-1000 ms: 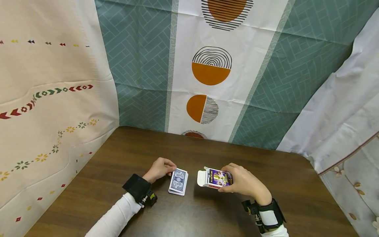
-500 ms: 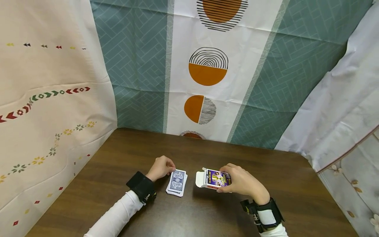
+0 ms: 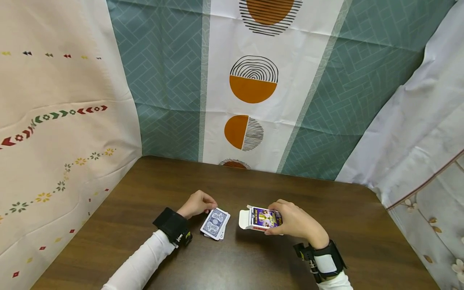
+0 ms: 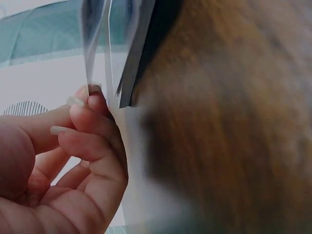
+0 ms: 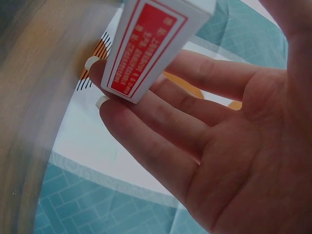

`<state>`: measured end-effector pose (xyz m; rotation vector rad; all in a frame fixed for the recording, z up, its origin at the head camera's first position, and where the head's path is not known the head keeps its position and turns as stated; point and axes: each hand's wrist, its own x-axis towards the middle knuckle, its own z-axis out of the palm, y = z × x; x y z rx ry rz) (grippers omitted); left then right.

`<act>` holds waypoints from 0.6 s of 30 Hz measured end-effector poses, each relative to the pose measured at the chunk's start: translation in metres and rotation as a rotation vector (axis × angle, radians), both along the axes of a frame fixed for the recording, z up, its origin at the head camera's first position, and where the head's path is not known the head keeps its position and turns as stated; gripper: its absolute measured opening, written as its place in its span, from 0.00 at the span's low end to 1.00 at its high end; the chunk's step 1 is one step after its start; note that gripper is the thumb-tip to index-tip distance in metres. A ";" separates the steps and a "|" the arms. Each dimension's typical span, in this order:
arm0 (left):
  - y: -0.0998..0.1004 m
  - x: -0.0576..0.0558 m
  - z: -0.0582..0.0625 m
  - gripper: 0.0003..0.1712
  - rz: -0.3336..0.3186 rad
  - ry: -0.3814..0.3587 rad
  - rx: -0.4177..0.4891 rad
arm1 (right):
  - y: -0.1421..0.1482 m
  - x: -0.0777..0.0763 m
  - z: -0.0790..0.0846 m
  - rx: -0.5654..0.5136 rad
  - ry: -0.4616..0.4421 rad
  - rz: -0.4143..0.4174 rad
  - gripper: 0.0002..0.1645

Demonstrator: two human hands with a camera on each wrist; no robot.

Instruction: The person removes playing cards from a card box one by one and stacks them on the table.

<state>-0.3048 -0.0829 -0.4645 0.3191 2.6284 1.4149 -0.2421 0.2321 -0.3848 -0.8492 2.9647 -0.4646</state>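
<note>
A small stack of blue-backed playing cards (image 3: 215, 224) lies face down on the table, its edges uneven. At its far left corner my left hand (image 3: 197, 204) pinches the top playing card (image 4: 92, 39) between thumb and fingertips. That card is lifted apart from the thicker stack (image 4: 134, 53) beside it in the left wrist view. My right hand (image 3: 298, 220) grips a purple and white card box (image 3: 266, 218) by its right end. The box's white flap (image 3: 244, 219) stands open toward the cards. A red printed panel (image 5: 146, 51) marks the box's side in the right wrist view.
The brown wooden table (image 3: 232, 262) extends around both hands. A patterned teal and white cloth (image 3: 170, 80) hangs behind its far edge. Pale cloths (image 3: 65, 129) hang along the left and right sides. Each wrist wears a black strap (image 3: 172, 226) with a small camera.
The top card has turned clockwise over the stack, and its near end has swung left. My left hand shifted slightly with it. The right hand still holds the box in nearly the same place.
</note>
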 end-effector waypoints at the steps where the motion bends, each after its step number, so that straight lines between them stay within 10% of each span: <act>1: 0.001 -0.001 0.000 0.04 -0.003 0.000 -0.004 | 0.000 0.000 0.000 0.001 -0.003 0.000 0.35; 18: 0.013 -0.004 -0.002 0.02 0.051 0.068 -0.112 | -0.001 -0.001 -0.004 0.005 -0.020 0.012 0.36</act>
